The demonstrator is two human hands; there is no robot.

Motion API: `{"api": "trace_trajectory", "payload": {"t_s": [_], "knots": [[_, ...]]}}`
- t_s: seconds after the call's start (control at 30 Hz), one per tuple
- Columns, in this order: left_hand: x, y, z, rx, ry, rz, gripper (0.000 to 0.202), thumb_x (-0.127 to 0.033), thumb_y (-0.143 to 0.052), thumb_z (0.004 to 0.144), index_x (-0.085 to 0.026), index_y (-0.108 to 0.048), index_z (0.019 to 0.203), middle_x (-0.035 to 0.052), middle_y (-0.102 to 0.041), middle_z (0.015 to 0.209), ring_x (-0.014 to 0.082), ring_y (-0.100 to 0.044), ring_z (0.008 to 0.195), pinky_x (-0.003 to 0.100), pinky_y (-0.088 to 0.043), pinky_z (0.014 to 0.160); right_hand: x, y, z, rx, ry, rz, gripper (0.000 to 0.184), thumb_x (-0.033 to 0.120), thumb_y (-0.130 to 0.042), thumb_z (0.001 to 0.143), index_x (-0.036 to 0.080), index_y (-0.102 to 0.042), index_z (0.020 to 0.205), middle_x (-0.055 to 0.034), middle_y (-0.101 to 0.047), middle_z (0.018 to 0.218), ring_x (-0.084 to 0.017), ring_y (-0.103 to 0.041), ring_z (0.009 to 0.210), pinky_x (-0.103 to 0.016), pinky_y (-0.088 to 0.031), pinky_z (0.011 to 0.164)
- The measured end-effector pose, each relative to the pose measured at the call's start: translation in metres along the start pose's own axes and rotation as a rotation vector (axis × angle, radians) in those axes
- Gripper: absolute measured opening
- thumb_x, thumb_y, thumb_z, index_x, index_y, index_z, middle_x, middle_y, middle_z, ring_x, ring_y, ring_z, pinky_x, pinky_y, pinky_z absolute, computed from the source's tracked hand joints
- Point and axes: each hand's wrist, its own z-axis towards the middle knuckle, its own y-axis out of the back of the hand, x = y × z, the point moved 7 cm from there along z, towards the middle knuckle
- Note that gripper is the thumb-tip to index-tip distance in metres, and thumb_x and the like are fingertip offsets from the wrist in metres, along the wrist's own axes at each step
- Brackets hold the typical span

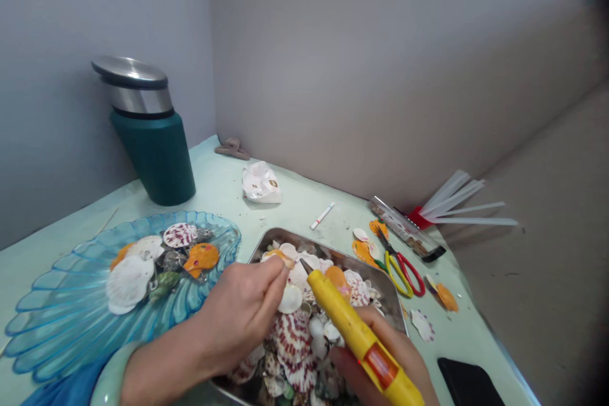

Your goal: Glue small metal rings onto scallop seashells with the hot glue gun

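My left hand (250,301) is closed, thumb against the curled fingers, over a metal tray (402,304) full of seashells. An orange-and-white shell (281,258) shows just beyond its fingertips; whether they pinch it I cannot tell. My right hand (397,355) grips a yellow hot glue gun (345,314), with a reddish window in its body. Its dark metal nozzle points up and left, close to my left thumb but apart from it. Beneath lie a large purple-and-white striped scallop shell (292,346), an orange shell (337,282) and many small shells.
At left, a blue scalloped glass dish (57,304) holds shells; behind it stands a green tumbler (159,155). Red-and-yellow handled scissors (404,273), loose shells (422,325), translucent glue sticks (457,200) and a black phone-like slab (469,384) lie right. A crumpled wrapper (261,183) lies behind.
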Motion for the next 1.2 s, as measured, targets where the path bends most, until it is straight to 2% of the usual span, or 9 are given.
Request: {"api": "trace_trajectory", "payload": {"t_s": [0.17,0.3,0.47,0.57,0.63,0.77,0.93,1.1,1.2], "knots": [[0.009,0.010,0.003,-0.084,0.197,-0.174,0.038,-0.033,-0.031,0.095,-0.021,-0.037,0.059,-0.0064,-0.040,0.053,0.0112,-0.044,0.050,0.025,-0.031,0.053,-0.011,0.017,0.008,0.007,-0.004,-0.183,0.012,0.026,-0.055,0.080,0.023,-0.057,0.092,0.0016,-0.064,0.071,-0.016,-0.059,0.058,-0.023,-0.044,0.052],[0.008,0.009,0.002,-0.064,0.205,-0.222,0.038,-0.034,-0.033,0.094,-0.021,-0.041,0.059,-0.0061,-0.044,0.053,0.0114,-0.045,0.051,0.025,-0.031,0.054,-0.030,0.016,0.007,0.166,-0.056,-0.495,0.043,0.009,-0.052,0.068,0.024,-0.054,0.108,-0.0019,-0.069,0.090,-0.023,-0.065,0.077,-0.032,-0.046,0.067],[0.011,0.009,0.001,-0.058,0.251,-0.267,0.040,-0.036,-0.034,0.093,-0.021,-0.045,0.059,-0.0054,-0.047,0.052,0.0122,-0.046,0.052,0.025,-0.032,0.054,-0.034,0.017,-0.002,0.296,-0.079,-0.705,0.038,0.030,-0.057,0.081,0.025,-0.053,0.118,-0.0074,-0.066,0.104,-0.029,-0.065,0.088,-0.040,-0.047,0.073],[0.013,0.009,0.001,-0.074,0.276,-0.363,0.037,-0.037,-0.036,0.093,-0.021,-0.049,0.062,-0.0058,-0.048,0.050,0.0121,-0.046,0.050,0.024,-0.033,0.053,-0.018,0.023,0.001,0.346,-0.032,-0.717,0.040,0.046,-0.061,0.081,0.029,-0.057,0.117,-0.0064,-0.064,0.102,-0.028,-0.062,0.090,-0.039,-0.047,0.074],[0.016,0.008,0.000,-0.087,0.301,-0.465,0.035,-0.037,-0.037,0.092,-0.021,-0.051,0.064,-0.0065,-0.047,0.048,0.0115,-0.044,0.046,0.023,-0.033,0.050,0.003,0.027,0.010,0.271,0.024,-0.695,0.032,0.043,-0.058,0.085,0.029,-0.058,0.114,-0.0058,-0.062,0.103,-0.025,-0.060,0.093,-0.036,-0.046,0.078],[0.019,0.008,0.000,-0.120,0.324,-0.555,0.035,-0.038,-0.036,0.092,-0.021,-0.049,0.065,-0.0075,-0.044,0.044,0.0109,-0.041,0.041,0.021,-0.031,0.044,0.041,-0.005,0.032,0.245,0.152,-0.778,0.016,0.036,-0.053,0.089,0.024,-0.065,0.091,-0.0047,-0.065,0.091,-0.023,-0.059,0.089,-0.032,-0.045,0.074],[0.017,0.011,0.000,-0.143,0.300,-0.549,0.035,-0.037,-0.036,0.092,-0.020,-0.050,0.064,-0.0070,-0.044,0.045,0.0113,-0.042,0.043,0.021,-0.032,0.045,0.045,-0.055,0.056,0.303,0.178,-0.900,0.015,0.033,-0.063,0.082,0.019,-0.067,0.082,-0.0083,-0.069,0.083,-0.027,-0.059,0.086,-0.034,-0.044,0.072],[0.012,0.013,-0.002,-0.144,0.278,-0.520,0.036,-0.035,-0.040,0.091,-0.020,-0.049,0.060,-0.0068,-0.042,0.044,0.0114,-0.042,0.045,0.021,-0.032,0.046,0.044,-0.065,0.064,0.289,0.132,-0.897,0.026,0.031,-0.067,0.077,0.014,-0.065,0.096,-0.0136,-0.071,0.091,-0.029,-0.061,0.090,-0.035,-0.044,0.070],[0.010,0.015,-0.002,-0.144,0.272,-0.508,0.036,-0.034,-0.040,0.091,-0.020,-0.047,0.058,-0.0066,-0.041,0.045,0.0111,-0.041,0.045,0.021,-0.031,0.046,0.045,-0.062,0.065,0.265,0.104,-0.850,0.022,0.029,-0.067,0.076,0.015,-0.066,0.092,-0.0138,-0.071,0.092,-0.028,-0.062,0.088,-0.033,-0.043,0.068]]}}
